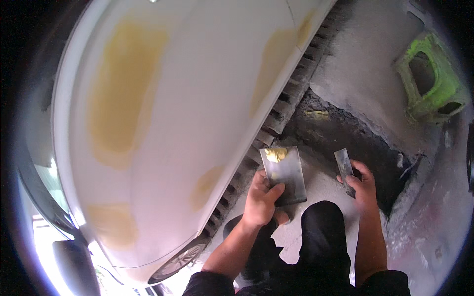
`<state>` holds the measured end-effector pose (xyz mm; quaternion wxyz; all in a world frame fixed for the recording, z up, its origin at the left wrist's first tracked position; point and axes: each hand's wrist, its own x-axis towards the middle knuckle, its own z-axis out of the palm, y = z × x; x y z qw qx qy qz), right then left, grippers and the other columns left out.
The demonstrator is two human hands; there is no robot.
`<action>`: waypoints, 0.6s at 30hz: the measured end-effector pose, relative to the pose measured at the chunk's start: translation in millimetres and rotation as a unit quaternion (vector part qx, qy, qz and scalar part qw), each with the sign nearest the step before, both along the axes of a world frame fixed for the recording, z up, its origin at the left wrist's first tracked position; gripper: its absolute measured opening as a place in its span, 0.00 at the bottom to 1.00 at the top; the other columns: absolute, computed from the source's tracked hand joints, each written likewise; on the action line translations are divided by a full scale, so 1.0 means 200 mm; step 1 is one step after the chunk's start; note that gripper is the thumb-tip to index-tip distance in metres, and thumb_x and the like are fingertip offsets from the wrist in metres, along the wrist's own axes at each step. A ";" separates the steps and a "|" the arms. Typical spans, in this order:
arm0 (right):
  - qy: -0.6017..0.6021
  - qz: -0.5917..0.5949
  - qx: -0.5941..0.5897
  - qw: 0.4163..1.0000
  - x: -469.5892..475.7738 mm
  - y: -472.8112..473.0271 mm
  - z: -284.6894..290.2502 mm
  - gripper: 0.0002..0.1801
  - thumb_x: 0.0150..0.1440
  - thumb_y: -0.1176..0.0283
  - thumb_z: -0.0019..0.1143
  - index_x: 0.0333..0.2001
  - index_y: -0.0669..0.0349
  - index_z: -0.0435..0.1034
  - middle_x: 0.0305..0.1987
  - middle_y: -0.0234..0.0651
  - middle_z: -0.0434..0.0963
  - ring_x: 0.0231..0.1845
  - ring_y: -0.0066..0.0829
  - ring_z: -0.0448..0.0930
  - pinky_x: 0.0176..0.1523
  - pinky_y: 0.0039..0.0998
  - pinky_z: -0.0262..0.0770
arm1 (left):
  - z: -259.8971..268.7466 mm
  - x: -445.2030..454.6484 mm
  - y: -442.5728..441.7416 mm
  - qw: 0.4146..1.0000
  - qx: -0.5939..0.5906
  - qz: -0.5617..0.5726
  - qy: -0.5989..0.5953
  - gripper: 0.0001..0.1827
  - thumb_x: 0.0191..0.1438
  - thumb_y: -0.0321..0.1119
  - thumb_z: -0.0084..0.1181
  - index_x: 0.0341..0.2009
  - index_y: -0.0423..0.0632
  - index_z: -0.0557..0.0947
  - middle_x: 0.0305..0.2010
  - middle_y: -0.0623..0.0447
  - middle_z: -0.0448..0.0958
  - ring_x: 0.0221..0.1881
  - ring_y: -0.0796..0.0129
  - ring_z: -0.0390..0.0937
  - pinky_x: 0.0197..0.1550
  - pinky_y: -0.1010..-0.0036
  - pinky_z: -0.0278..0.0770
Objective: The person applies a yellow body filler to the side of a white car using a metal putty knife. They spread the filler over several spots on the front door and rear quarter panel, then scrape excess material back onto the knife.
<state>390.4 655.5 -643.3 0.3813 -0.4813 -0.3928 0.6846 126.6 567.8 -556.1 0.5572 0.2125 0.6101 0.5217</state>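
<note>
My left hand [261, 199] grips a flat rectangular mixing plate [292, 174], its thumb on top. A lump of yellow body filler [277, 154] lies near the plate's far edge. To the right, apart from the plate, my right hand [363, 183] holds a narrow flat spreader [344, 164] with a smeared blade, tilted upward. On my left stands a white car's side panel [200, 92], with a large yellow filler patch [126, 88] high on it and several smaller ones near its lower edge and lower left.
A slotted grating [285, 97] runs along the car's lower edge. Beyond my hands is a dark, rough-edged recess [318, 129] in the concrete floor. A green plastic stool [431, 77] is at the upper right. The car's wheel [179, 262] shows at lower left, below the panel.
</note>
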 end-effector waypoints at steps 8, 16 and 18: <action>-0.124 0.054 0.026 0.991 0.16 -0.19 0.81 0.22 0.54 0.78 0.61 0.55 0.64 0.73 0.56 0.37 0.77 0.56 0.30 0.77 0.58 0.31 0.74 | 0.74 0.24 -0.32 0.996 -0.069 -0.036 -0.053 0.22 0.61 0.18 0.53 0.60 0.37 0.67 0.56 0.49 0.76 0.57 0.67 0.73 0.63 0.69 0.68; -0.142 0.101 0.139 0.975 0.28 -0.23 1.67 0.23 0.57 0.75 0.60 0.58 0.62 0.71 0.60 0.41 0.75 0.58 0.33 0.78 0.57 0.33 0.76 | 1.65 0.39 -0.62 0.995 -0.036 -0.090 -0.016 0.21 0.62 0.19 0.52 0.60 0.36 0.68 0.57 0.48 0.76 0.58 0.67 0.73 0.62 0.69 0.69; -0.179 0.109 0.203 0.957 0.30 -0.24 1.83 0.24 0.57 0.75 0.60 0.58 0.64 0.71 0.59 0.41 0.76 0.57 0.32 0.78 0.57 0.31 0.74 | 1.80 0.38 -0.66 0.995 -0.047 -0.084 -0.021 0.22 0.63 0.18 0.50 0.61 0.37 0.68 0.56 0.48 0.76 0.58 0.66 0.73 0.62 0.69 0.70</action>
